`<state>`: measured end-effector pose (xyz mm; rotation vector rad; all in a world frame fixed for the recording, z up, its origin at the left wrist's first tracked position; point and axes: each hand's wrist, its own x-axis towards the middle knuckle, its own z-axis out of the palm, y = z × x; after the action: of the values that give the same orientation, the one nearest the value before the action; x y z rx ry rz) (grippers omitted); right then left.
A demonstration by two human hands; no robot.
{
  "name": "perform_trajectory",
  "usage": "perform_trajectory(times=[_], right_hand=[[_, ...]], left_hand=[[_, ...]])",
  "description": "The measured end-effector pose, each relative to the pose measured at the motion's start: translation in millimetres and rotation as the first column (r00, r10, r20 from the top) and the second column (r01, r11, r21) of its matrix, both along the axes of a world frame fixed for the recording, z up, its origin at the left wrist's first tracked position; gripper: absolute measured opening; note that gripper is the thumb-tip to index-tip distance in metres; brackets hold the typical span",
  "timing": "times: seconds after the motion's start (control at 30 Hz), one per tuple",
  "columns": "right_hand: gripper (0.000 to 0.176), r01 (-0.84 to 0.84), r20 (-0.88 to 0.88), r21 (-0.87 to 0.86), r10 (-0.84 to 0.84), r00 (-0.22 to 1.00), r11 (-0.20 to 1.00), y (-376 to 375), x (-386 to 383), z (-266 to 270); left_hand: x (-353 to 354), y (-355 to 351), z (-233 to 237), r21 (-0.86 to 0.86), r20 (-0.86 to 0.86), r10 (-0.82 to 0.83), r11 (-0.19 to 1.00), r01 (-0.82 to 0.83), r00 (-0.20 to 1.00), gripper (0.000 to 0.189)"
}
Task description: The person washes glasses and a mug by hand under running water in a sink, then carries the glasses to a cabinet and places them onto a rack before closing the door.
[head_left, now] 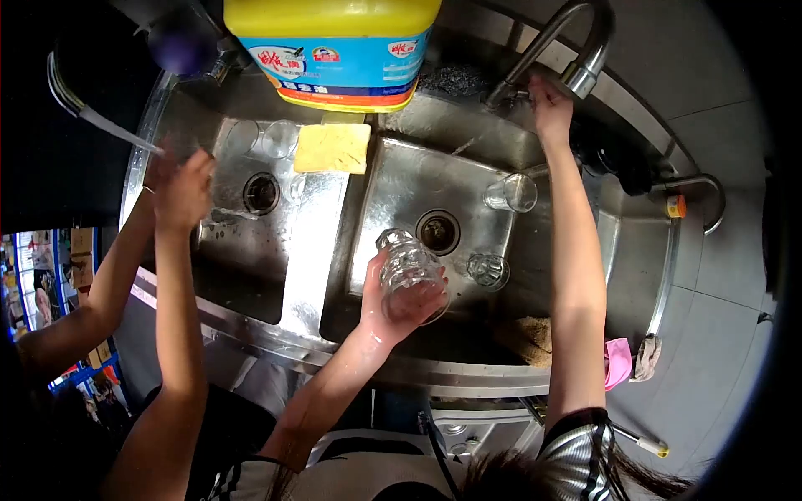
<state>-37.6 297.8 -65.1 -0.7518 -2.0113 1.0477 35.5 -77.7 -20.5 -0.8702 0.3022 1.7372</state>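
Observation:
My left hand (401, 301) is wrapped round a clear drinking glass (411, 280), held over the middle sink basin (401, 192). Up at the right, my right hand (550, 104) is closed at the base of the curved metal faucet (547, 50), with its fingers on a small part there. Two more glasses are in the same basin: one lies near the right wall (511, 194), the other (487, 271) is below it, right of the drain (438, 232).
At the left, a co-worker's hands (182, 185) are over the left basin (242, 225) under running water. Glasses (278, 139) stand there. A yellow sponge (332, 149) lies on the divider below a large yellow detergent jug (334, 63). A brown cloth (533, 338) is near the front edge.

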Motion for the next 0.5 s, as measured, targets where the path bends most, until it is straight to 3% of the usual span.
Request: perform_trajectory(times=[0.07, 0.1, 0.13, 0.17, 0.2, 0.23, 0.27, 0.3, 0.33, 0.4, 0.47, 0.5], right_hand=[[0.035, 0.089, 0.121, -0.074, -0.079, 0.99, 0.993, -18.3, 8.0, 17.3], [0.038, 0.083, 0.22, 0.041, -0.09, 0.971, 0.996, -31.4, 19.4, 29.2], [0.04, 0.124, 0.139, 0.03, -0.127, 0.982, 0.992, -70.9, 31.0, 50.2], [0.029, 0.062, 0.046, -0.066, -0.059, 0.997, 0.996, -101.0, 49.8, 58.4], [0.022, -0.041, -0.006, -0.024, 0.041, 0.999, 0.999, -131.5, 73.3, 64.2], [0.015, -0.108, 0.053, -0.138, 0.117, 0.992, 0.985, -152.1, 107.6, 50.4], [0.015, -0.313, -0.246, -0.428, 0.224, 0.943, 0.848, -186.9, 134.7, 57.7], [0.022, -0.178, 0.043, -0.541, 0.239, 0.97, 0.822, -215.9, 158.3, 78.9], [0.03, -0.062, 0.092, -0.804, 0.226, 0.97, 0.591, -234.8, 173.6, 91.4], [0.034, -0.063, 0.002, -0.913, 0.161, 0.987, 0.403, -264.4, 187.3, 100.3], [0.035, -0.189, -0.193, -0.932, 0.016, 0.981, 0.308, -279.4, 187.2, 110.4], [0.035, -0.466, -0.476, -0.877, -0.084, 0.875, 0.12, -278.8, 189.8, 101.6]], left_hand=[[0.5, 0.0, 4.3, -0.029, -0.014, -0.011, 1.0, 0.011, 1.0, 0.054], [0.9, -0.2, -0.5, -0.039, -0.107, -0.029, 0.999, 0.025, 0.994, 0.064], [0.9, 0.1, 2.7, -0.042, -0.105, -0.028, 0.999, 0.023, 0.994, 0.064], [0.2, 1.3, 6.2, -0.119, -0.202, -0.032, 0.993, 0.008, 0.979, 0.062], [-1.4, 3.0, 11.2, -0.19, -0.297, -0.04, 0.982, -0.018, 0.954, 0.061], [-4.4, 4.3, 20.2, -0.147, -0.333, -0.002, 0.988, -0.05, 0.943, 0.056], [-5.9, 7.2, 22.2, -0.136, -0.34, 0.012, 0.989, -0.062, 0.94, 0.056], [-5.2, 10.9, 20.9, -0.141, -0.49, 0.026, 0.984, -0.109, 0.871, 0.054], [-4.2, 13.4, 20.4, -0.142, -0.626, 0.031, 0.978, -0.153, 0.779, 0.053], [-4.0, 19.3, 29.2, -0.09, -0.59, 0.116, 0.974, -0.209, 0.799, 0.049], [1.4, 28.7, 46.6, -0.12, -0.912, 0.021, 0.941, -0.315, 0.409, 0.058], [3.1, 30.2, 55.2, -0.223, -0.964, -0.155, 0.915, -0.336, 0.217, 0.069]])
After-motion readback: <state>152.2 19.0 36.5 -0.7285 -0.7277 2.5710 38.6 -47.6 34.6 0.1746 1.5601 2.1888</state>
